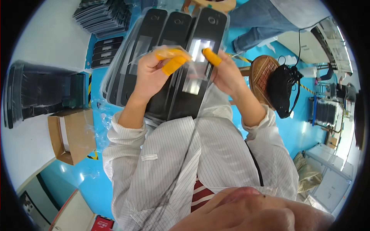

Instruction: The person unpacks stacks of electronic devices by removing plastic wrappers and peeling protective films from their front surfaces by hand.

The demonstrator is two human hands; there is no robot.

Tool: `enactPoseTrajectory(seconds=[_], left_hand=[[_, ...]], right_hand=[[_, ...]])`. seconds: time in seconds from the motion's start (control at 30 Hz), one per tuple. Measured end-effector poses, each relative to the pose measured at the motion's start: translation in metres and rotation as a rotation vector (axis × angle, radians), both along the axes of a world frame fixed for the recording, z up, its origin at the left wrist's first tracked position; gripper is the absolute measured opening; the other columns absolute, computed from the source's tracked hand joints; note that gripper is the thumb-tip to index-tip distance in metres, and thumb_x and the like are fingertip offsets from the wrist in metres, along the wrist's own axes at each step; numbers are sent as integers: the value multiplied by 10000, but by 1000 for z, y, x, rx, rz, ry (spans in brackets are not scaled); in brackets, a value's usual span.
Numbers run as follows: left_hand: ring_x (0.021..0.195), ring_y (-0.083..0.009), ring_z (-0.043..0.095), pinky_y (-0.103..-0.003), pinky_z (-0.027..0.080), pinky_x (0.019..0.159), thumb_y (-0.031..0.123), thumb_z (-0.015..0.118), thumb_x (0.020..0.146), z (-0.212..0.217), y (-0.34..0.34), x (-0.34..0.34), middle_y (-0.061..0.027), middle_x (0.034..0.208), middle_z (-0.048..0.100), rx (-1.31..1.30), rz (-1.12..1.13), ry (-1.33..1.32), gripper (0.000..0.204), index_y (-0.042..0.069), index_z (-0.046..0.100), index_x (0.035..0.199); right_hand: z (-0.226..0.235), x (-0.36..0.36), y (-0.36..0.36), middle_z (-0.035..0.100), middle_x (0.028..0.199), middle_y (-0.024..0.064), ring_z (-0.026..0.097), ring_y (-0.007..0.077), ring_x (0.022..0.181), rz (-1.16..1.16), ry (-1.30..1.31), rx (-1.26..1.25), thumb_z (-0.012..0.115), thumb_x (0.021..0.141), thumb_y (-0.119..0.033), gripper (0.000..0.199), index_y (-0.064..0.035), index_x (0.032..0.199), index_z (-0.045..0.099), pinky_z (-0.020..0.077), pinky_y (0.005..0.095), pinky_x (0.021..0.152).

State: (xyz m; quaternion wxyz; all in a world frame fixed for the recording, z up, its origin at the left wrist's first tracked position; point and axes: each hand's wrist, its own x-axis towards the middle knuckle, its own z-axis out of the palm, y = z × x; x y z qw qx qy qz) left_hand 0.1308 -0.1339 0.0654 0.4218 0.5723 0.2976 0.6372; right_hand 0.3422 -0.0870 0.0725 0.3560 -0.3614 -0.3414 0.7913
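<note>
Several long black panels (181, 102) lie side by side before me, each with a round mark at its far end and a pale or clear window. Over the rightmost panel, my left hand (152, 73) is closed in a pinch, its fingertips in yellow finger cots. Thin clear film (198, 72) shows at these fingertips and over the panel's shiny window (201, 49). At that panel's right edge is my right hand (226, 73). Its yellow-covered digit bends in over the panel, while the other fingers are mostly hidden at the edge.
Stacked dark panels (102, 17) stand at the far left, and more dark trays (46, 90) sit further left. An open cardboard box (73, 134) is on the left. To my right, a black bag (283, 88) rests on a woven stool (260, 75). A person's jeans (258, 34) show beyond.
</note>
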Motion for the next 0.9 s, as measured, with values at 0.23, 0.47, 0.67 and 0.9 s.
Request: enactPoseTrajectory(seconds=[0.23,0.47,0.67,0.9], left_hand=[[854,-172,648,-283,519,773,3,628,872,-37,-116,-116,-104,980,666,-331,336,139,144,6,652,1014],[675,-95,428,-259,382,605,339,514,974,-251,-295,-199,36,793,485,-785,1452,118,266,86,591,992],[974,-205,623,-327,477,838,432,528,950,-386,-410,-56,-129,1087,658,-1951,963,-139,468,49,592,1212],[826,-254,700,-326,564,698,478,576,916,-205,-383,-100,-212,1014,695,-2179,-387,1011,523,-6,674,1088]], right_hand=[[18,-35,239,454,661,17,443,166,573,604,475,23,534,961,-228,167,-72,926,585,405,318,567],[-53,5,482,567,1296,162,546,357,1184,399,393,260,455,1008,-245,341,-14,1246,532,455,494,1007],[-168,110,540,646,1003,115,625,274,934,-141,75,1,478,1001,-222,283,8,1114,599,524,414,883],[-156,101,480,650,1050,205,620,378,995,-635,-1902,785,687,833,-406,557,34,1163,601,512,448,863]])
